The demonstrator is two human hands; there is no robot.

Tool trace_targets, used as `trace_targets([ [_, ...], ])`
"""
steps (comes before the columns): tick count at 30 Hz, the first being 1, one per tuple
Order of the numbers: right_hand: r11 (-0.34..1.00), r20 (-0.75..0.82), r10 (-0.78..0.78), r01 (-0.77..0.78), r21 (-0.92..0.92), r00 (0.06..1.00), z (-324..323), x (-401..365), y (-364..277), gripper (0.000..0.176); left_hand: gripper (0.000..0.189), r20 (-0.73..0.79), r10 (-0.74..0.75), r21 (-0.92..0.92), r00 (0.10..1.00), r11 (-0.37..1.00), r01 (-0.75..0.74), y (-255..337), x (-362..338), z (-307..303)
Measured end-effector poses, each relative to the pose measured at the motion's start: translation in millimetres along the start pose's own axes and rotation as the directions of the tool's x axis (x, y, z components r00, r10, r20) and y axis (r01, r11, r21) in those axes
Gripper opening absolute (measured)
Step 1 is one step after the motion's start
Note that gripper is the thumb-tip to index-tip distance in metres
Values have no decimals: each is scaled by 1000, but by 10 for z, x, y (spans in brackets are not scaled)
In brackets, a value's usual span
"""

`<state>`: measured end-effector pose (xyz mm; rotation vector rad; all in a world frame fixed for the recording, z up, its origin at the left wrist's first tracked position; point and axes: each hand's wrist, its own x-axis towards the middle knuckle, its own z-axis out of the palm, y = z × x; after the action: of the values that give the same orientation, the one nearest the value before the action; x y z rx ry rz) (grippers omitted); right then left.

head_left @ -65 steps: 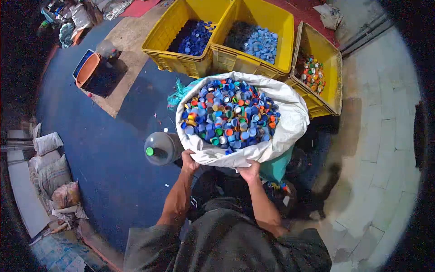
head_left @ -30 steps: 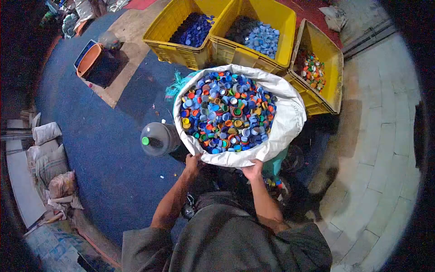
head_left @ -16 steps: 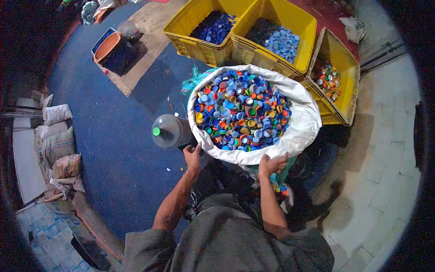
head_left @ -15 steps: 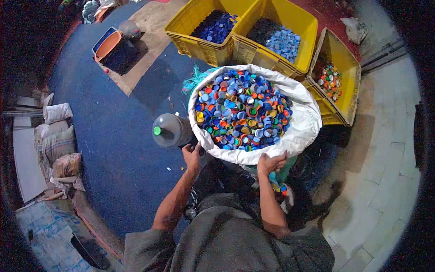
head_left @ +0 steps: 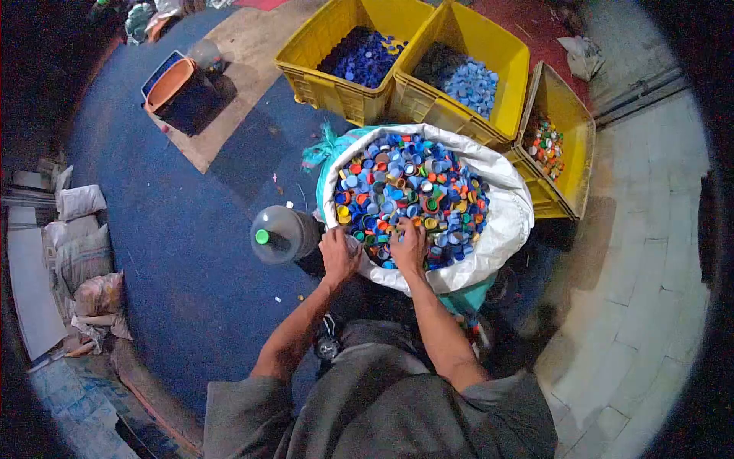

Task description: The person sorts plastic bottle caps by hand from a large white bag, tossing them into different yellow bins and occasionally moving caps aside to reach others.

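A big white sack (head_left: 508,218) with a rolled-down rim stands in front of me, heaped with plastic bottle caps (head_left: 413,187) of many colours. My left hand (head_left: 339,252) is closed over the near left part of the rim. Inside the sack, at the near side of the heap, my right hand (head_left: 409,246) touches the caps with bent fingers; what lies between them is hidden. Just left of the sack is a large clear bottle (head_left: 283,236) with a green cap, close to my left hand.
Behind the sack stand yellow crates: one with dark blue caps (head_left: 363,57), one with light blue caps (head_left: 470,88), and a tilted crate (head_left: 573,153) with orange and white caps. An orange tub (head_left: 170,86) is far left. Filled sacks (head_left: 80,245) line the left edge.
My right hand has moved from the sack's near right rim onto the caps inside. The left hand has shifted up and right onto the rim. The view has moved slightly.
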<state>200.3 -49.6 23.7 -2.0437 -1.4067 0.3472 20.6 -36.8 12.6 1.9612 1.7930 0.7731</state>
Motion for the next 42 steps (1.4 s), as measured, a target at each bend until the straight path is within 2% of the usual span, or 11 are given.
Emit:
trace_targets([
  [7, 646, -423, 698, -763, 23, 578, -395, -526, 609, 57, 52, 369, -660, -371, 654, 541, 755, -463, -33, 274],
  [10, -39, 234, 957, -720, 693, 173, -752, -295, 173, 78, 47, 562, -658, -495, 501, 218, 841, -550, -51, 341],
  [16, -402, 477, 869, -371, 837, 134, -150, -709, 1133, 77, 42, 711, -558, -450, 429, 108, 886, -238, 11, 225],
  [19, -506, 529, 761, -168, 846, 375, -125, -775, 1163, 68, 46, 885, -294, -460, 361, -428, 778, -491, -105, 541],
  [22, 405, 196, 678, -582, 705, 709, 225, -1248, 1922, 54, 55, 860, -385, -496, 334, -478, 725, -350, -10, 449],
  [27, -673, 608, 673, 5, 740, 421, -10, -971, 1472, 45, 58, 857, -94, -454, 507, -606, 654, -607, -122, 584],
  [31, -598, 481, 574, -62, 799, 663, 311, -1009, 1786, 50, 58, 725, -376, -661, 578, -617, 428, -230, -115, 447],
  [33, -545, 579, 719, -205, 813, 384, 152, -918, 1735, 48, 61, 699, -188, -567, 690, -733, 375, -567, -204, 792],
  [37, -504, 605, 755, -366, 782, 253, -534, -579, 688, 47, 57, 712, -362, -667, 602, -616, 419, -255, -112, 658],
  [40, -597, 644, 586, -275, 754, 492, -374, -398, 566, 45, 51, 730, -396, -671, 557, -573, 471, -221, -166, 581],
  [42, -576, 653, 712, -317, 753, 258, -65, -329, 860, 47, 49, 643, -635, -733, 427, -351, 582, -359, -189, 676],
])
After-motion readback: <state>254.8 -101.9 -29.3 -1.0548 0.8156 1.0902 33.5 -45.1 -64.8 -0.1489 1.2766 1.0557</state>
